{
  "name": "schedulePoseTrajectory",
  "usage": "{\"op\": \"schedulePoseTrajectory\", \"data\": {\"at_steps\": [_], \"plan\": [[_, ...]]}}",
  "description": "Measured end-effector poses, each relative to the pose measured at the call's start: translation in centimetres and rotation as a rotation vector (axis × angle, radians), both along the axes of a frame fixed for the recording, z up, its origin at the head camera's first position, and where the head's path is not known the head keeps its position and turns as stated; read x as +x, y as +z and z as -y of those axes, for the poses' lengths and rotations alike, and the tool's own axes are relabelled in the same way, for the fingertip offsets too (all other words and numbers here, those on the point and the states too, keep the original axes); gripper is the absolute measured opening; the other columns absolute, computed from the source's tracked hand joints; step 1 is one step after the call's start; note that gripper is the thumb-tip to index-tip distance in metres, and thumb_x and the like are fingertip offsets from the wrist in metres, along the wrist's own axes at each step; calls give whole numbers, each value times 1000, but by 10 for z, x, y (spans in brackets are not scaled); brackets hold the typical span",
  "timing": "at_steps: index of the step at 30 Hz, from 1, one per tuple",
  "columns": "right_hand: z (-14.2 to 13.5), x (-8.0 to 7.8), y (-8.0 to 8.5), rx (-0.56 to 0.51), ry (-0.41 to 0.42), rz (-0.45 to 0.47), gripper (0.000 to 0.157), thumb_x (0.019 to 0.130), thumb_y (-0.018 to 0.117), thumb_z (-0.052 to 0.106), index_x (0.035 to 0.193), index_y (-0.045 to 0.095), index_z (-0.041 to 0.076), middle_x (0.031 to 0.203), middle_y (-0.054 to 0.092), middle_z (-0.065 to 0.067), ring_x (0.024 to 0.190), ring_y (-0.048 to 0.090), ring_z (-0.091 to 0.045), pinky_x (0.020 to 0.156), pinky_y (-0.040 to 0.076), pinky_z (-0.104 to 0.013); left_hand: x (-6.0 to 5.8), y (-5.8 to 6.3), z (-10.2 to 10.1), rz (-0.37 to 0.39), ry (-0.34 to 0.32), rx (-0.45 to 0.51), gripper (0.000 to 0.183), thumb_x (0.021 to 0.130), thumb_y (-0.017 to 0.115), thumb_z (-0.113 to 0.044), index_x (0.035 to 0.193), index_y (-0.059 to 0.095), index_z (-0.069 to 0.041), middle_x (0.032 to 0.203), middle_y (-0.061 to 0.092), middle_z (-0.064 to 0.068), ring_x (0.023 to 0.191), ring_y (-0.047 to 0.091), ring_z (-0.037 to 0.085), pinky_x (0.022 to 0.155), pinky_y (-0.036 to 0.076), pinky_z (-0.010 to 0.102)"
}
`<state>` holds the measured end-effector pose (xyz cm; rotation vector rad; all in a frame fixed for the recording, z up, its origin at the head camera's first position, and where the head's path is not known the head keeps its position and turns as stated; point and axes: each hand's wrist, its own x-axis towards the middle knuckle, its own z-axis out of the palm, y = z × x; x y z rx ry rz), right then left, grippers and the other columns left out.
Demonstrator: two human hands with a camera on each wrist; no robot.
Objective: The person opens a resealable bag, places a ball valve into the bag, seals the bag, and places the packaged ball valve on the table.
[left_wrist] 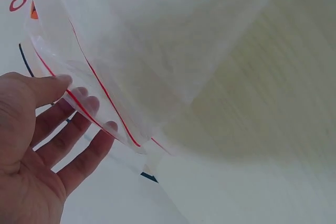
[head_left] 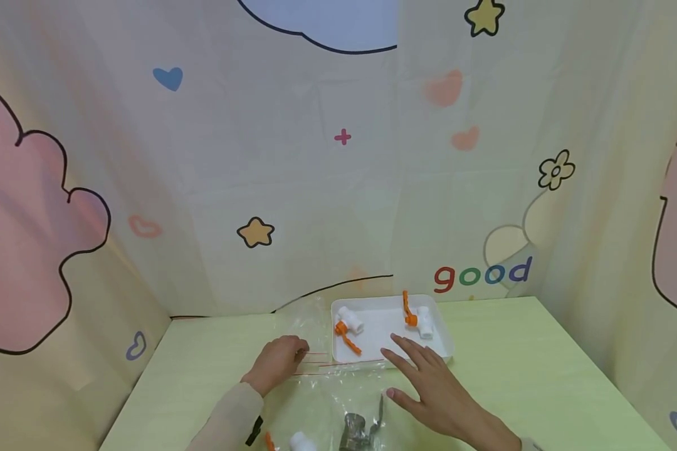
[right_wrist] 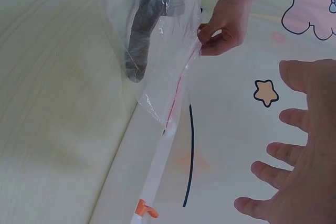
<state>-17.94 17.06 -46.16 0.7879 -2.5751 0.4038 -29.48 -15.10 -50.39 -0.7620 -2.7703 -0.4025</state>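
My left hand pinches the edge of a clear zip bag by its red-lined opening, thumb on one side and fingers on the other. Inside the bag shows a grey valve with a long lever, seen through the plastic. My right hand hovers over the right side of the bag, fingers spread and holding nothing. Near the bottom edge of the head view, a white fitting and an orange piece are partly cut off; whether they lie in the bag I cannot tell.
Behind the bag stands a white tray. It bears a white valve with an orange handle at left and another at right. More clear plastic lies left of the tray. A printed curtain rises behind the pale green table.
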Motion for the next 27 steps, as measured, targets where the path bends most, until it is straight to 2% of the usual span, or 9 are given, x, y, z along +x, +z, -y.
{"op": "schedulePoseTrajectory", "data": {"at_steps": [4,8,15,21,24,27], "plan": [[-1,-1,3,5,3,-24,62,90,67,44,146,47,24,154,42,-7,139,44,-29,108,40,-54,0,5,2,-54,18,38,9,88,69,-7,91,75,-13,83,69,-2,76,66,14,66,55,33],[-1,-5,8,-3,17,-87,63,88,70,40,145,48,22,153,42,-8,137,45,-29,106,41,-52,1,12,2,-101,40,80,10,88,70,-6,93,76,-12,81,68,-3,72,65,13,65,54,31],[-1,-12,24,-40,41,-169,68,83,75,32,144,48,18,151,44,-12,130,50,-34,101,43,-55,4,29,-2,-180,66,195,10,87,71,-5,96,75,-10,81,66,-2,70,62,11,64,53,24],[3,-15,42,-94,48,-179,71,83,75,29,147,44,21,153,42,-10,130,50,-35,100,44,-56,12,51,-8,-323,64,292,8,87,71,-5,93,74,-10,78,66,-2,66,60,8,61,50,21],[6,-14,51,-119,52,-179,72,83,75,30,147,43,22,154,40,-8,130,50,-33,100,45,-55,20,65,-15,-386,60,332,8,87,72,-5,94,74,-10,81,70,-1,67,62,8,61,52,21],[9,-13,59,-143,63,-188,71,85,74,31,148,42,21,155,39,-8,132,48,-32,101,45,-53,31,79,-24,-413,48,375,10,86,72,-5,95,73,-9,84,72,1,68,65,9,60,53,21]]}}
